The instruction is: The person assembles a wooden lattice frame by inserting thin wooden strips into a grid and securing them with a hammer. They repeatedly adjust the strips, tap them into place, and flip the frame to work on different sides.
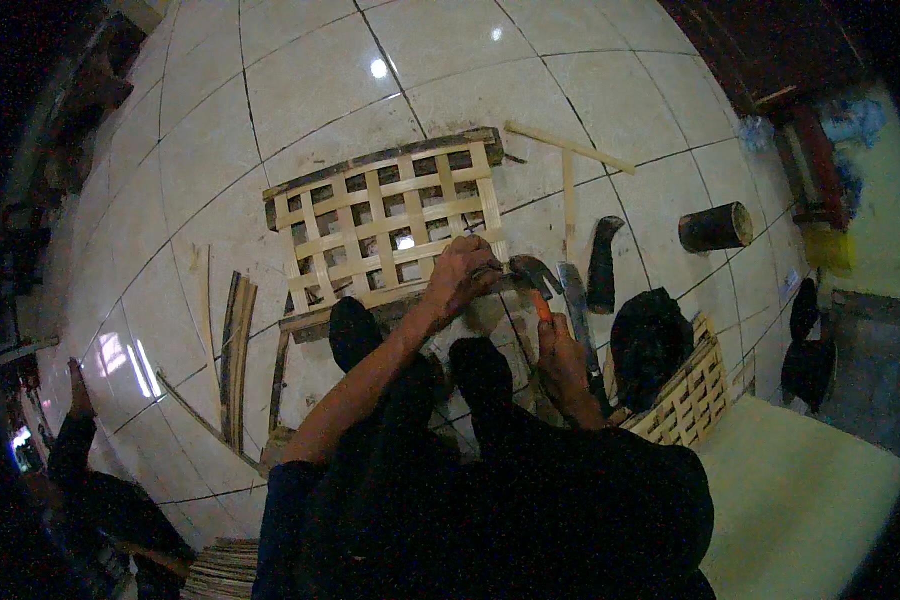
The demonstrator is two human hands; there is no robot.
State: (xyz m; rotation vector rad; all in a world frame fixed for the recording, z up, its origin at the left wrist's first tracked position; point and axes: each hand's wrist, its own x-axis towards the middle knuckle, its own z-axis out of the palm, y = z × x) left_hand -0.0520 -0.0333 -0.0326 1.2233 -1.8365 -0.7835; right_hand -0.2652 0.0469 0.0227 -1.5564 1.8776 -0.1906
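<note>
A woven lattice panel of pale flat strips [373,212], possibly bamboo, lies on the tiles in front of me, with dark bars along its far and near edges. My left hand [463,272] is at its near right corner, fingers pinched together over the near bar [315,325]. What they pinch is too small to make out. Closed round the orange handle of a hammer [541,304], my right hand [563,367] is just right of that corner. The hammer's dark head is beside my left fingertips, close to the bar's end. My feet are by the panel's near edge.
Right of the hammer lie a long blade [577,300], a dark curved object [603,262], a short cylinder [715,227] and a black bundle [650,335] by another woven panel [692,402]. Loose strips [236,360] lie at left. Another person [95,490] is at lower left.
</note>
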